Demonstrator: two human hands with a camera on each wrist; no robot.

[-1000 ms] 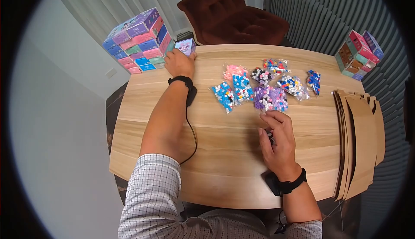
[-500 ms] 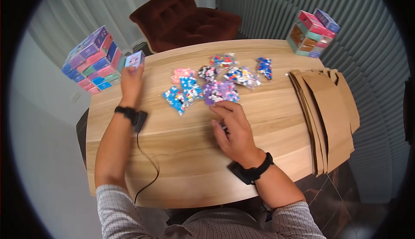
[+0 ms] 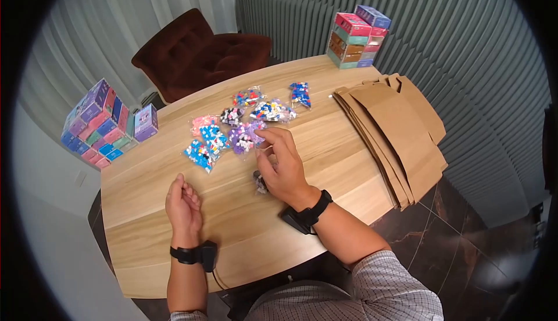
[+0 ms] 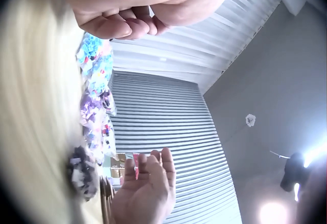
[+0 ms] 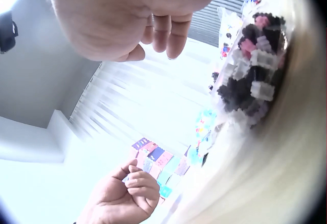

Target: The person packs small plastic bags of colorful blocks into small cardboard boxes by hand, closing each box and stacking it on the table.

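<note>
My left hand (image 3: 185, 207) is over the near left part of the table, its fingers loosely curled around nothing. My right hand (image 3: 280, 167) hovers with bent, relaxed fingers beside a clear bag of black, white and pink bricks (image 3: 260, 183), which it partly covers in the head view. In the right wrist view that bag (image 5: 250, 73) lies on the table below the palm, apart from the fingers. Just beyond the right fingertips is a bag of purple bricks (image 3: 244, 137). Bags of blue bricks (image 3: 200, 156) lie to its left.
More brick bags (image 3: 272, 112) lie farther back. A stack of coloured boxes (image 3: 99, 124) stands at the left, with a small purple box (image 3: 145, 123) at its side. Another box stack (image 3: 356, 39) stands at the far right. Flattened brown cardboard (image 3: 395, 141) covers the right edge.
My left hand has let go of the small purple box beside the left stack and come back toward me. The head view has turned right. My right hand stays near the black-and-white brick bag.
</note>
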